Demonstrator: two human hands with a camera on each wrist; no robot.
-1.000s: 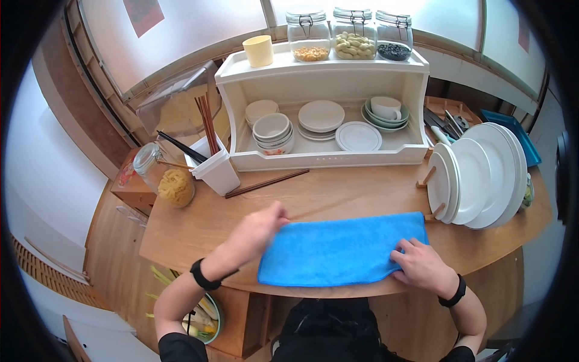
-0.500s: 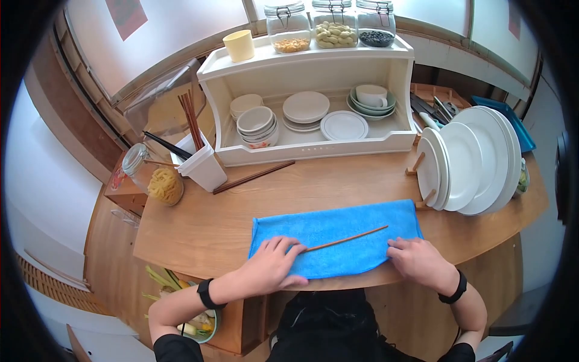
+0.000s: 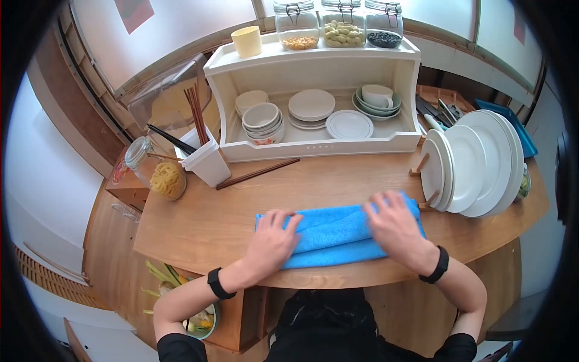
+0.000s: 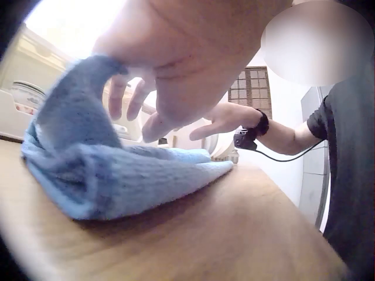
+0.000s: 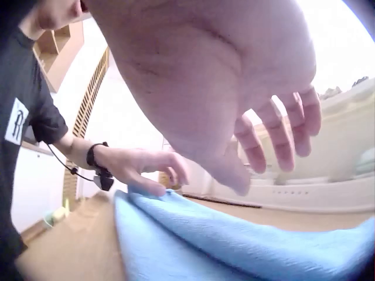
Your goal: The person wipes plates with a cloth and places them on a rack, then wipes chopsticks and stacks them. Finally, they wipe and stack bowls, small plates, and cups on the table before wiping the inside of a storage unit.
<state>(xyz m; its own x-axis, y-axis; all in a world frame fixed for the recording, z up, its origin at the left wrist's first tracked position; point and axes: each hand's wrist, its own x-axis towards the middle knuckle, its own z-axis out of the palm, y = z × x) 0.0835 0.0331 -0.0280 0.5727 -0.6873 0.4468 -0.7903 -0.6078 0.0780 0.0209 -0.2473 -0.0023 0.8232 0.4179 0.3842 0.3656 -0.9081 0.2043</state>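
Observation:
A blue towel (image 3: 332, 232) lies folded lengthwise near the front edge of the wooden table, its layers bunched into a long ridge. Over its left end is my left hand (image 3: 271, 238), fingers spread and slightly bent; in the left wrist view a raised flap of the towel (image 4: 76, 111) stands beside these fingers. Above the right part hovers my right hand (image 3: 395, 226), somewhat blurred. Its loosely bent fingers (image 5: 281, 143) hang over the cloth in the right wrist view with nothing between them. No chopstick shows on the towel.
Behind the towel, dark chopsticks (image 3: 256, 174) lie near a white holder (image 3: 208, 161) and a pasta jar (image 3: 167, 180). A white shelf (image 3: 319, 149) with bowls and plates stands at the back. Large plates (image 3: 467, 163) stand in a wooden rack at right.
The chopstick that lay on the towel half a second ago is out of sight, and the towel's near part is folded over. My right hand has moved up and left from the corner.

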